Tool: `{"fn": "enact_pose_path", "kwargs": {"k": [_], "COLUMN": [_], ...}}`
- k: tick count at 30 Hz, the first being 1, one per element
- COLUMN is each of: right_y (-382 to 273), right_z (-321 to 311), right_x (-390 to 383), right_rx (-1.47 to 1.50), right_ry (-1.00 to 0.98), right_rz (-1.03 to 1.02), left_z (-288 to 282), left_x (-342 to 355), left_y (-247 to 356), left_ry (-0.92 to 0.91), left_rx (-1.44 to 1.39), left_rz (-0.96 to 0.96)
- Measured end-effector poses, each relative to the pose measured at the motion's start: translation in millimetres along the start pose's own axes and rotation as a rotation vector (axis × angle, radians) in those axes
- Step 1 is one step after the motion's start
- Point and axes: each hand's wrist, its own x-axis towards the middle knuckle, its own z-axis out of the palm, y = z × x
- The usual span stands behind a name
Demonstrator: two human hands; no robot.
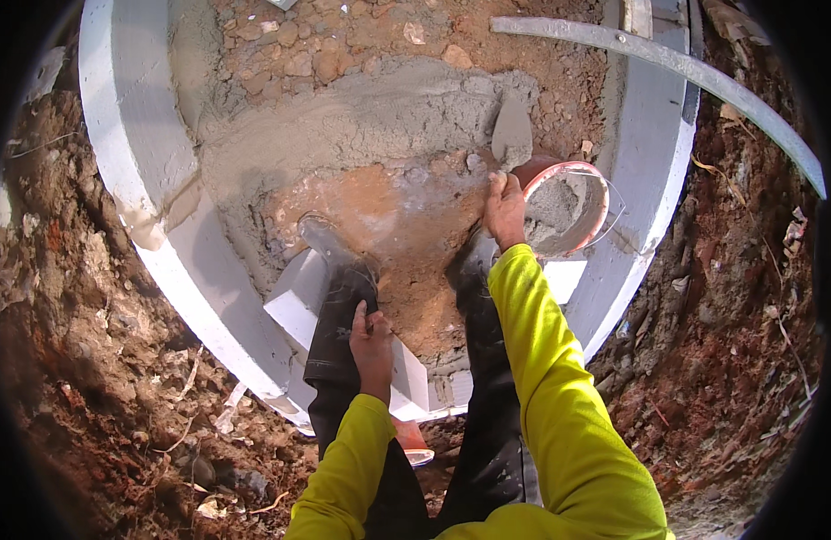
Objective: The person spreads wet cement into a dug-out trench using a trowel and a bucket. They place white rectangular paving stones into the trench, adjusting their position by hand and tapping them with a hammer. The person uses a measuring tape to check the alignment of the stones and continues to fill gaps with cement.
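The right hand (505, 211) grips a grey, mortar-smeared metal trowel (513, 130) at the rough grey mortar strip's (361, 117) right end, a round red plastic-looking bucket (533, 170) just beside, seemingly for easy reach, while whether the curled left hand (371, 351) holds anything I cannot tell.

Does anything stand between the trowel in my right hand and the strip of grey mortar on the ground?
Nothing visible does. The trowel in your right hand overlaps the right end of the mortar strip in this view; whether it touches is unclear. The bucket stands beside the hand, to its right, outside that path.
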Motion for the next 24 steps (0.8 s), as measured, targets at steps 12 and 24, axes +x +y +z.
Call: {"fn": "enact_pose_path", "kwargs": {"k": [12, 24], "right_y": [74, 194], "right_z": [-205, -143], "right_x": [-131, -19], "right_rx": [-0.594, -0.551], "right_ry": [-0.095, -0.609], "right_rz": [-0.071, -0.496], "left_z": [20, 297], "left_x": [34, 101], "left_y": [-19, -51], "left_ry": [-0.1, -0.422], "left_rx": [0.588, 0.778], "left_rz": [0.379, 0.559]}}
